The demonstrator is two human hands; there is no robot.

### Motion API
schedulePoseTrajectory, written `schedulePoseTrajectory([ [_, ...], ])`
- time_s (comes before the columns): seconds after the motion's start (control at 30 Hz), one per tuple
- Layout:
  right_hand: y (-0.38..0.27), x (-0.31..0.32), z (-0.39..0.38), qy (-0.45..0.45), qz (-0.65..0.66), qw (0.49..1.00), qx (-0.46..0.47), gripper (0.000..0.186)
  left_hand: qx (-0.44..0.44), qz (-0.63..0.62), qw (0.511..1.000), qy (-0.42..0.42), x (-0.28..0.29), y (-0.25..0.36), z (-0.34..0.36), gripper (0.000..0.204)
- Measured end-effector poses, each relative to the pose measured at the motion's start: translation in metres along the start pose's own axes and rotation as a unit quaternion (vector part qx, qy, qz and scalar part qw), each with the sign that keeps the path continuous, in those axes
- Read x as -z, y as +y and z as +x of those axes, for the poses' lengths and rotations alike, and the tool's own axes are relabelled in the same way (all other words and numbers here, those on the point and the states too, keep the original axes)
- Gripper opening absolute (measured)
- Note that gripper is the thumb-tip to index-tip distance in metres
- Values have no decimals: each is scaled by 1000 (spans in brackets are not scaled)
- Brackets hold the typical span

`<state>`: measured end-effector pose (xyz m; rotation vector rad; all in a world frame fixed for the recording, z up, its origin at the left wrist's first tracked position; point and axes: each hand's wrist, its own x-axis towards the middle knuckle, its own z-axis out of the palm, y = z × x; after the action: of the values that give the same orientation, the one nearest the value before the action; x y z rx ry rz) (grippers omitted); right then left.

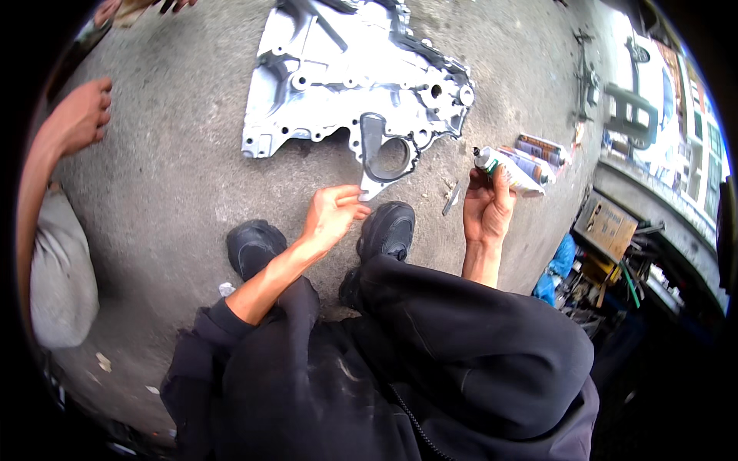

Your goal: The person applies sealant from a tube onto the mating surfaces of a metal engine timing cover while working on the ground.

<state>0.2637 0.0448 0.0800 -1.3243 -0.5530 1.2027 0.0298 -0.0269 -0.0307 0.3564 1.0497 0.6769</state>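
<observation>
A silver cast-metal engine timing cover [330, 104] lies on the concrete in front of my shoes, with dark sealant-like lines along its right edge and around the round opening. My left hand [332, 217] pinches the pointed near corner of this cover between thumb and fingers. To the right of it, my right hand [489, 207] is closed around a pale squeeze tube [503, 170]. The tube's dark nozzle points up and left toward the cover, apart from it. Part of the tube is hidden by my fingers.
Spray cans [542, 149] lie just beyond the tube. A thin dark blade-like tool [451, 198] rests on the floor. At the left is another person's hand [81, 115]. On the right stand a cardboard box [606, 225], a blue bag [557, 269] and mixed clutter.
</observation>
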Motion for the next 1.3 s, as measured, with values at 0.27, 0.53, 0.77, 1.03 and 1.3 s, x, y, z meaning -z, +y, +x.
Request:
schedulePoseTrajectory([
  [0.27,13,52,11,92,143,982,-87,19,18,22,1000,-2,28,28,-16,46],
  [0.53,34,96,54,78,148,980,-105,18,-50,81,966,239,133,100,-41,41],
  [0.77,61,90,36,115,198,958,-174,17,-69,78,968,229,162,123,-12,48],
  [1.03,61,88,7,72,245,946,-202,20,3,-44,989,144,201,105,36,36],
  [1.3,43,99,2,89,253,941,-207,23,49,-6,988,150,171,131,31,34],
])
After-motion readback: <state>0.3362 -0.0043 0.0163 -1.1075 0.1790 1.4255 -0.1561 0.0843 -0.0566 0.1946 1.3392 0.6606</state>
